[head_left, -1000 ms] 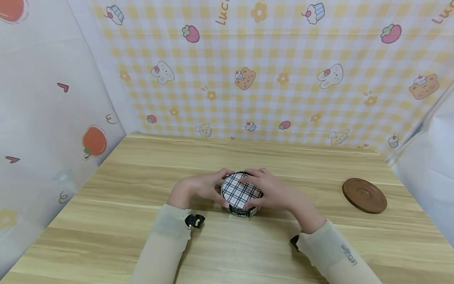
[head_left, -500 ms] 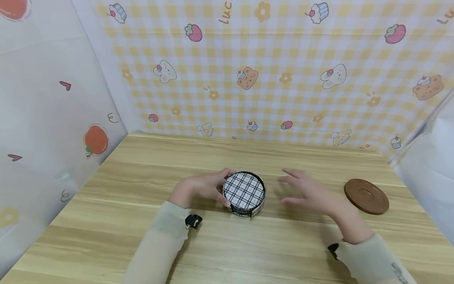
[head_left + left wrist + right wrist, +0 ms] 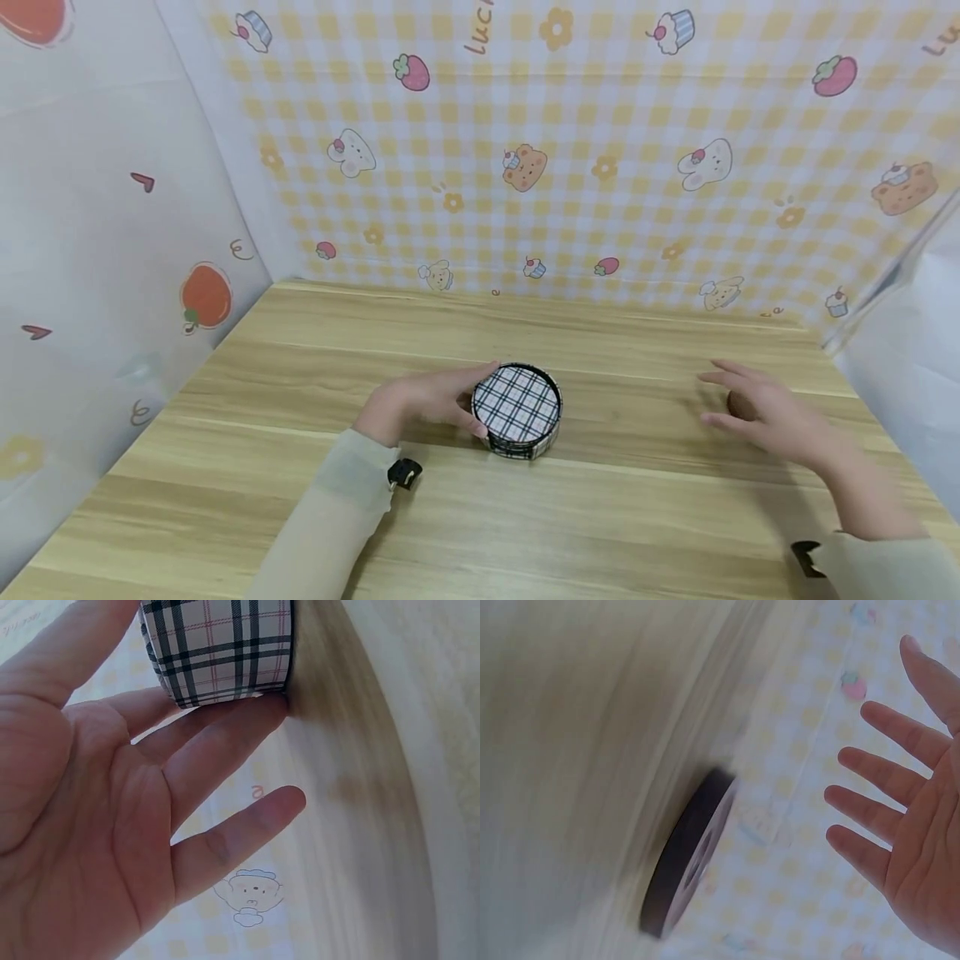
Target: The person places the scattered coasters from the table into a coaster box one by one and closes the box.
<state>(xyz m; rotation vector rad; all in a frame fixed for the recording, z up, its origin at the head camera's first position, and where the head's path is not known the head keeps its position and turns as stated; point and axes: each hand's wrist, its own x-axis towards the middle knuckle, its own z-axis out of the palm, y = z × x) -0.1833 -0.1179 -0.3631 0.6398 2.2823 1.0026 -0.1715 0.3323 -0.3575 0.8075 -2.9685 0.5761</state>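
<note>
A round plaid coaster holder (image 3: 545, 445) stands on the table with a plaid coaster (image 3: 517, 403) lying inside its rim. My left hand (image 3: 431, 398) holds the holder by its left side, thumb at the front and index finger at the back. In the left wrist view other fingers touch the plaid wall (image 3: 225, 652), while the little finger stands apart from it. My right hand (image 3: 776, 417), fingers spread, hangs over a round brown wooden coaster (image 3: 741, 406) and hides most of it. The right wrist view shows this coaster (image 3: 686, 855) apart from the fingertips.
The wood-grain table (image 3: 600, 517) meets a yellow checked cloth backdrop (image 3: 570, 208) at the back. White sheets hang at the left (image 3: 90, 250) and right. Each sleeve carries a small black clip (image 3: 405, 473) near the wrist.
My right hand has left the plaid coaster holder and moved right, to above the brown wooden coaster. The left hand has stayed at the holder's left side.
</note>
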